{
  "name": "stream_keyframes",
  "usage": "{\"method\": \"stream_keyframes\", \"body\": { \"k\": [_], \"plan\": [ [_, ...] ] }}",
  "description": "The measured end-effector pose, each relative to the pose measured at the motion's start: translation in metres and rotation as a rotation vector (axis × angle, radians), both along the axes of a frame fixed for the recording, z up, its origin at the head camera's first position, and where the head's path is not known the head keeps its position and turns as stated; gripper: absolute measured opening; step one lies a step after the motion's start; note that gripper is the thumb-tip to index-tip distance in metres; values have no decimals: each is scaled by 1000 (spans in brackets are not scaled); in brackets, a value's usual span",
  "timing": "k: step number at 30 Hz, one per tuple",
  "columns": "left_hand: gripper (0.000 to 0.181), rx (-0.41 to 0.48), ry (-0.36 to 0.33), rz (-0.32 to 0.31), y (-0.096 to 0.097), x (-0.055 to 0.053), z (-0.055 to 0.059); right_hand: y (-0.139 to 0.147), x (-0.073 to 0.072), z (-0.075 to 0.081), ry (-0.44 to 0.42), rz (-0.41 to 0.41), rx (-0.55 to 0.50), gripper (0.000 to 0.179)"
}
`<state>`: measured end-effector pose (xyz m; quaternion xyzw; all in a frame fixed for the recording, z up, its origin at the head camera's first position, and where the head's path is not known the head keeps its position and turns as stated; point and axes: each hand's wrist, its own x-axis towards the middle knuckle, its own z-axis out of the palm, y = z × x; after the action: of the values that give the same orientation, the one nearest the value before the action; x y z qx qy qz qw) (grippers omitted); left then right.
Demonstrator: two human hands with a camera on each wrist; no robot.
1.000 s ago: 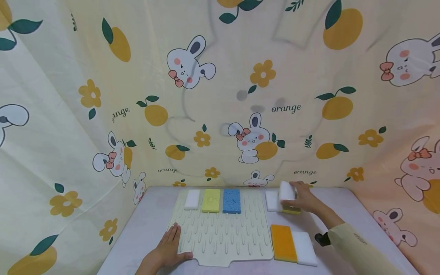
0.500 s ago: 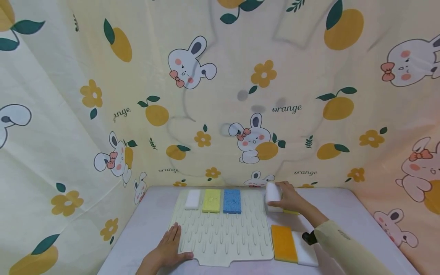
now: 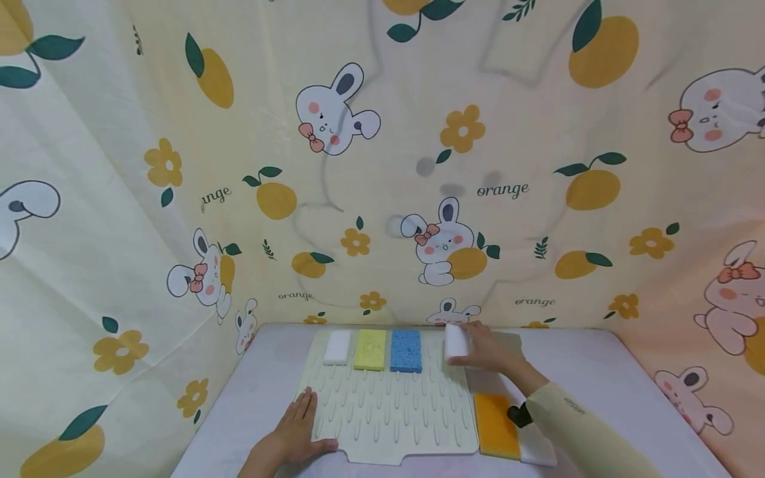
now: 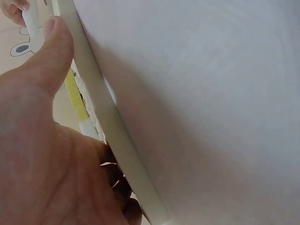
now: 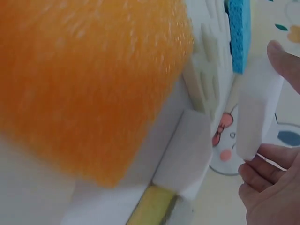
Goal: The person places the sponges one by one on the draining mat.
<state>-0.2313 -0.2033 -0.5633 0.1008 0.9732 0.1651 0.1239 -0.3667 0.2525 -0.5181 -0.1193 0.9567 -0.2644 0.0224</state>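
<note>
Pinching a white block by its ends, your right hand has the thumb at the near end and curled fingers at the far one, which probably leaves the faces free for setting down. The block is just left of that hand's palm, over the far right corner of the ribbed mat; you cannot tell whether it touches. Your left hand holds nothing: its fingers lie extended along the mat's left edge and its thumb at the near edge, likely to steady the mat.

Well to the left of your right hand, the blue sponge, yellow sponge and white pad stand apart in a row, perhaps spaced for order. Just right of that hand lies a grey-topped sponge; nearer you, partly below its forearm, lie the orange sponge and another white block, side by side.

Half a second ago, your right hand had its block beyond the mat's right edge, and before that above the grey-topped sponge; now it is further left, over the mat. Your left hand and the row of three keep their places.
</note>
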Motion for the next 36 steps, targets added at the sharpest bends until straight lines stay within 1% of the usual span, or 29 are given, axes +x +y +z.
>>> {"method": "stream_keyframes", "body": {
  "k": [3, 5, 8, 10, 12, 15, 19, 24, 28, 30, 36],
  "plan": [
    [127, 24, -6, -2, -1, -1, -2, -6, -2, -3, -2, 25, -6, 113],
    [131, 40, -11, -5, -4, -2, -8, -10, -3, -4, -6, 35, -11, 113],
    [137, 61, 3, -16, -9, -7, -17, -16, -4, -5, 1, 58, -12, 110],
    [138, 69, 7, -17, -10, -7, -21, -20, -5, -5, 1, 66, -9, 110],
    [137, 71, 8, -16, -10, -7, -19, -23, -6, -5, -5, 76, 1, 110],
    [133, 57, -11, -5, -7, -4, -12, -28, -7, -4, -28, 81, 12, 113],
    [129, 37, -24, -3, -5, -3, -6, -32, -12, -7, -48, 82, 26, 117],
    [129, 41, -18, -10, -5, -1, -4, -33, -19, -16, -52, 87, 59, 119],
    [125, 57, -1, -6, -5, 0, -2, -34, -25, -21, -59, 84, 81, 120],
    [125, 54, -14, -8, -4, 0, 0, -35, -26, -23, -64, 83, 80, 119],
    [124, 34, -13, -8, -3, 0, 0, -39, -26, -23, -69, 102, 76, 117]
  ]
}}
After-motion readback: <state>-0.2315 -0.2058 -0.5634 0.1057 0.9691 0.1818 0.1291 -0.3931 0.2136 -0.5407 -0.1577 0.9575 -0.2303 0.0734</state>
